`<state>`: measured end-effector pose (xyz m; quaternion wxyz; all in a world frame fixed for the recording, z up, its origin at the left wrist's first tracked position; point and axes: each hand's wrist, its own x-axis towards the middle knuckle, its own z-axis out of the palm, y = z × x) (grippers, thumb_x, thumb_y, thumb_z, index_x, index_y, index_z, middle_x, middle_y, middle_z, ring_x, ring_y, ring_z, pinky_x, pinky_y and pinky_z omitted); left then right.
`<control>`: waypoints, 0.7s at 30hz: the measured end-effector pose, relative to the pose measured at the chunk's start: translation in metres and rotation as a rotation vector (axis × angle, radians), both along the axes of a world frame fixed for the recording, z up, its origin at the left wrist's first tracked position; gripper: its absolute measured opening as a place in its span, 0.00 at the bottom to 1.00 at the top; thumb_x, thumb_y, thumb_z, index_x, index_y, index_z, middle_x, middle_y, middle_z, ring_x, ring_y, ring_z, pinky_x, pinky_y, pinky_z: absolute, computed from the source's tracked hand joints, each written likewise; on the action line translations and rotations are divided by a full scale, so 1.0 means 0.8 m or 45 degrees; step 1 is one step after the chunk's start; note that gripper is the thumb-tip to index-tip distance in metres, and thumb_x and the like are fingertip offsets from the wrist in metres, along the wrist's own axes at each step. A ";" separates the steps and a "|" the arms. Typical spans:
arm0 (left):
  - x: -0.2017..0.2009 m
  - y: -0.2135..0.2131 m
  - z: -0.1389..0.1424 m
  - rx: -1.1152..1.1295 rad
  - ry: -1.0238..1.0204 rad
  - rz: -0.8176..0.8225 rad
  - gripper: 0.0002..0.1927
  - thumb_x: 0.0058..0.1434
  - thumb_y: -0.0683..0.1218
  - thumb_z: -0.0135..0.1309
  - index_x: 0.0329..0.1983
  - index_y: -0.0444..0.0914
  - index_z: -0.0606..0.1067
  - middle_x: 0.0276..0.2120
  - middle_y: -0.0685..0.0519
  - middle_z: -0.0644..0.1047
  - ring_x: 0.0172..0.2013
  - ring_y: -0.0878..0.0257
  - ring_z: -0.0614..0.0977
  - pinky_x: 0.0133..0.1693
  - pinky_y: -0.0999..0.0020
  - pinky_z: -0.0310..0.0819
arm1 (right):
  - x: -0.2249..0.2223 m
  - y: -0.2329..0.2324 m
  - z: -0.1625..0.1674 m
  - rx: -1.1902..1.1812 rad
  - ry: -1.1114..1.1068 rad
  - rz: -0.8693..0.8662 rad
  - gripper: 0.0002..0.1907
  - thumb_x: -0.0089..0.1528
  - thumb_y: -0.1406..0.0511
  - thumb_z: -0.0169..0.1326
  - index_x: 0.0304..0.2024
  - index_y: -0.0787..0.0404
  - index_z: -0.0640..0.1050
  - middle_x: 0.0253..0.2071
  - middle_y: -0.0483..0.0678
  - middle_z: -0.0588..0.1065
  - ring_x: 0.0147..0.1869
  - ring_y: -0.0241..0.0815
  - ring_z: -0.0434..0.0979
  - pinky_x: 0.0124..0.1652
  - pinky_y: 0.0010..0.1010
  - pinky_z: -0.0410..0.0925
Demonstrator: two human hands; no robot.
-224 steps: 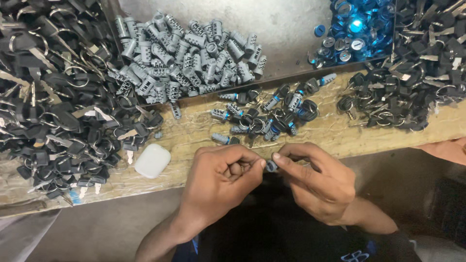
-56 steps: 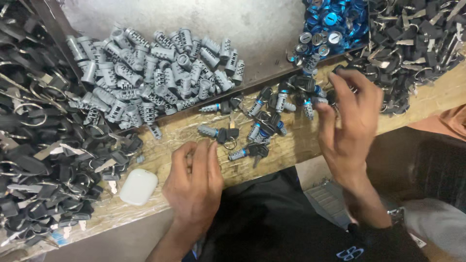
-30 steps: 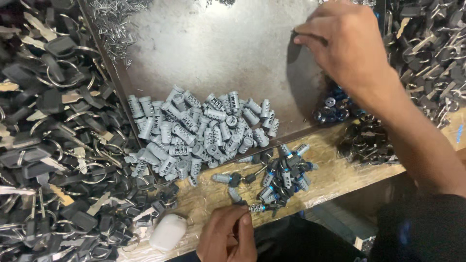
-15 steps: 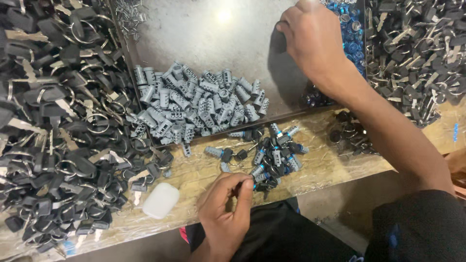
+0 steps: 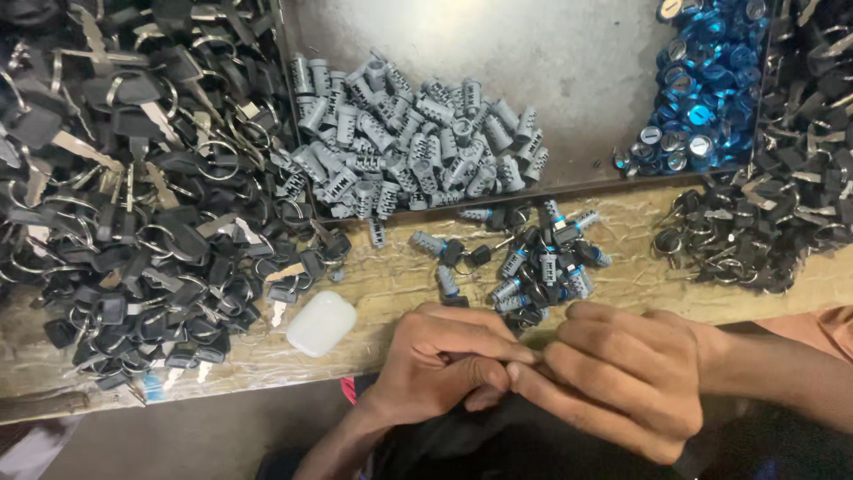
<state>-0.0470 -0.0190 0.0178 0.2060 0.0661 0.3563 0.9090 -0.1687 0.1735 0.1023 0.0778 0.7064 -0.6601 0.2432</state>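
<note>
My left hand and my right hand meet at the near edge of the wooden bench, fingertips pinched together. Whatever lies between the fingers is hidden. Just beyond the hands is a small heap of grey lock cylinders with blue tips and black keys. A pile of plain grey cylinders fills the left of a metal tray. Shiny blue round caps are heaped at the tray's right side.
A big pile of black-headed keys on rings covers the left of the bench. Another key pile lies at the right. A small white rounded case sits near the front edge, left of my hands.
My right hand has come back from the blue caps in the tray to the bench's front edge and joined my left hand. The view has tilted down slightly.
</note>
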 end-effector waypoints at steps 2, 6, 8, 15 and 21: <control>0.001 0.000 0.002 0.046 -0.116 0.277 0.09 0.73 0.39 0.57 0.50 0.26 0.79 0.35 0.44 0.80 0.26 0.66 0.78 0.28 0.72 0.71 | -0.015 -0.013 0.007 0.051 -0.343 -0.118 0.20 0.51 0.62 0.57 0.41 0.71 0.81 0.32 0.53 0.76 0.36 0.49 0.79 0.36 0.37 0.75; 0.003 0.001 0.005 -0.233 -0.173 0.706 0.08 0.69 0.34 0.55 0.50 0.29 0.78 0.37 0.43 0.82 0.25 0.64 0.81 0.26 0.71 0.75 | -0.080 -0.047 -0.025 0.197 -0.422 -0.585 0.10 0.60 0.63 0.67 0.43 0.56 0.87 0.35 0.50 0.83 0.33 0.35 0.80 0.25 0.22 0.68; 0.004 0.001 0.006 -0.533 -0.214 0.806 0.07 0.65 0.33 0.59 0.46 0.29 0.79 0.35 0.44 0.82 0.24 0.65 0.80 0.24 0.73 0.74 | -0.129 -0.046 -0.048 0.246 -0.373 -0.864 0.06 0.69 0.70 0.62 0.48 0.64 0.83 0.38 0.55 0.80 0.36 0.45 0.80 0.31 0.34 0.69; 0.003 0.005 0.004 -0.821 -0.112 0.862 0.04 0.67 0.33 0.56 0.43 0.29 0.78 0.33 0.47 0.80 0.29 0.66 0.80 0.31 0.74 0.73 | -0.217 -0.065 -0.116 0.291 0.070 -0.921 0.03 0.72 0.72 0.62 0.44 0.66 0.80 0.34 0.57 0.74 0.38 0.57 0.75 0.41 0.41 0.67; -0.001 0.009 -0.003 -0.746 -0.199 0.643 0.04 0.64 0.33 0.58 0.41 0.30 0.80 0.30 0.51 0.82 0.24 0.71 0.79 0.28 0.76 0.72 | -0.199 -0.061 -0.102 0.250 -0.421 -1.069 0.03 0.67 0.71 0.61 0.42 0.67 0.80 0.35 0.56 0.76 0.38 0.55 0.77 0.40 0.41 0.68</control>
